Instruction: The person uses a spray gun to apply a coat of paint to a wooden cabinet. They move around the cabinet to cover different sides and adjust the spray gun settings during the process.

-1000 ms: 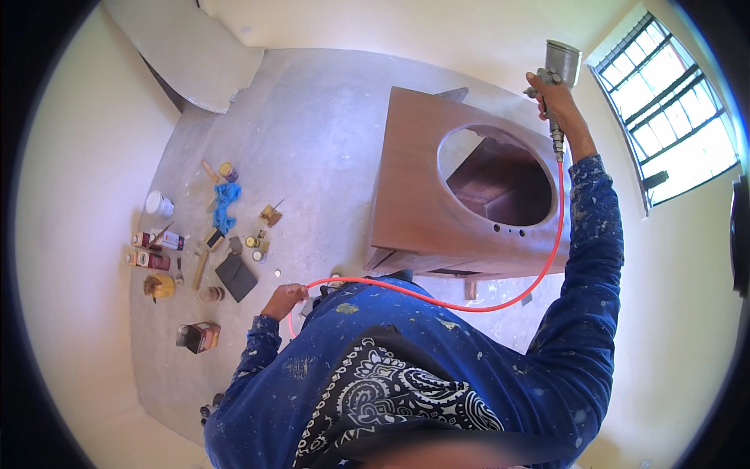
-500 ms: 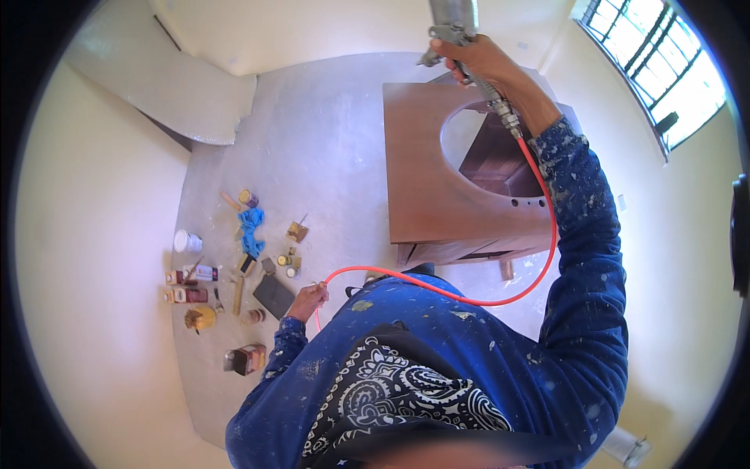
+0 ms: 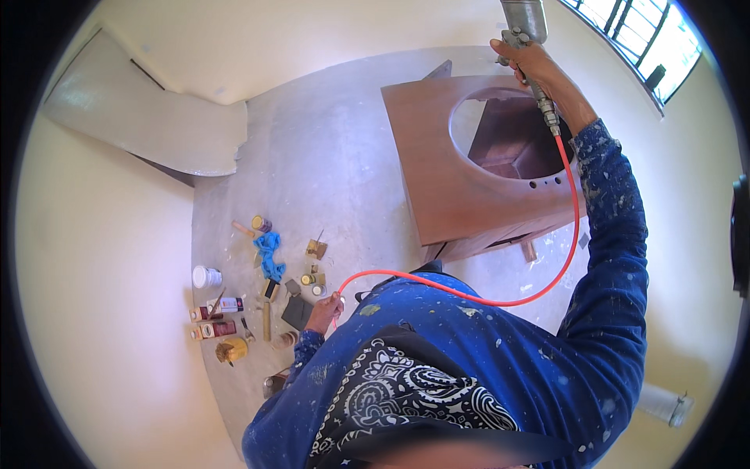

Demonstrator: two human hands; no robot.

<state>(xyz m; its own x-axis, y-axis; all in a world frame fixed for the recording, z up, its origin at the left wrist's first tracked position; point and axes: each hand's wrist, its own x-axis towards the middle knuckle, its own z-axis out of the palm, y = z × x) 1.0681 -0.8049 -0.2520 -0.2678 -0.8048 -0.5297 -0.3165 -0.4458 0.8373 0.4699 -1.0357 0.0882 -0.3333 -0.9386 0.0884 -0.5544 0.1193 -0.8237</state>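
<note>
My right hand [image 3: 530, 66] is raised and wrapped around the handle of a metal spray gun [image 3: 523, 22], held over the far edge of a brown wooden cabinet [image 3: 437, 164] with a large round hole in its top. A red air hose [image 3: 500, 301] runs from the gun down along my blue paint-flecked sleeve and across my chest. My left hand [image 3: 324, 311] hangs low by my side, closed on the red hose near its bend, above the tools on the floor.
On the grey floor left of me lie small cans [image 3: 312, 279], a blue rag [image 3: 269, 254], a white tub [image 3: 206, 277], bottles [image 3: 215, 309] and a dark pad [image 3: 298, 313]. A pale slanted panel [image 3: 148, 125] leans at the far left. A window [image 3: 641, 39] is at upper right.
My right hand has swung the spray gun leftward and further over the cabinet's far edge. The view has shifted, bringing the cabinet closer. My left hand keeps hold of the hose.
</note>
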